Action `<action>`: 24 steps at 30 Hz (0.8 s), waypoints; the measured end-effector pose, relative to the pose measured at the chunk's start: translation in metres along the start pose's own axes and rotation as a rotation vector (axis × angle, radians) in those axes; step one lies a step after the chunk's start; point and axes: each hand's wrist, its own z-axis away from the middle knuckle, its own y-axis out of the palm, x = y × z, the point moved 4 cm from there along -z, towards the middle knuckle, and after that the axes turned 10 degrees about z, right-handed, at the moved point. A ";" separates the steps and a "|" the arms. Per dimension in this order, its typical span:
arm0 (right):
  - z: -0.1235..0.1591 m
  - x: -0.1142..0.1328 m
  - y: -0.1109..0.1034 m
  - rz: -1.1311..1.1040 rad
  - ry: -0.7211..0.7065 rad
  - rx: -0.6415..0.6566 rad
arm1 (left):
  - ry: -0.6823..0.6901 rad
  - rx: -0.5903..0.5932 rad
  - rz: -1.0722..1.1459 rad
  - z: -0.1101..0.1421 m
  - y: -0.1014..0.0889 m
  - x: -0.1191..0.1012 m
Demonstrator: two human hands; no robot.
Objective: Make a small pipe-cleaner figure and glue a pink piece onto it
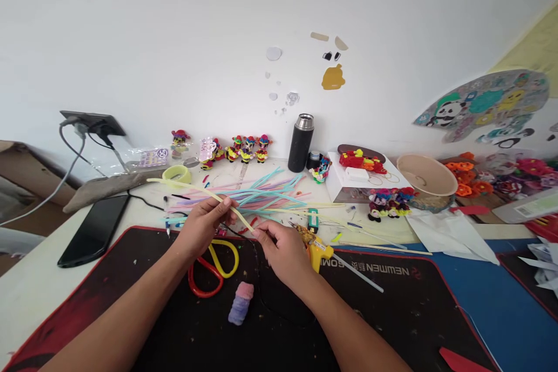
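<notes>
A long pale yellow pipe cleaner (196, 190) stretches between my two hands above the front of the table. My left hand (208, 221) pinches it partway along, and its far end sticks out to the left. My right hand (279, 244) grips it by the near end. Below them, on the black desk mat (174, 331), lie scissors (224, 258) with one red and one yellow handle. A small coil of pink and purple pipe cleaner (241, 303) rests nearer to me. Beside my right hand is a yellow glue gun (320, 251) with a clear glue stick (360, 273).
Several pastel pipe cleaners (261, 189) lie in a heap behind my hands. A roll of tape (176, 175), a phone (93, 231), a black thermos (300, 142), small figures (248, 150), a white box (335, 177) and a bowl (427, 180) stand around. A power strip (93, 124) has cables plugged in.
</notes>
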 end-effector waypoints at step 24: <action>0.001 0.000 -0.002 -0.084 0.027 -0.019 | -0.011 -0.017 0.295 -0.006 -0.005 -0.013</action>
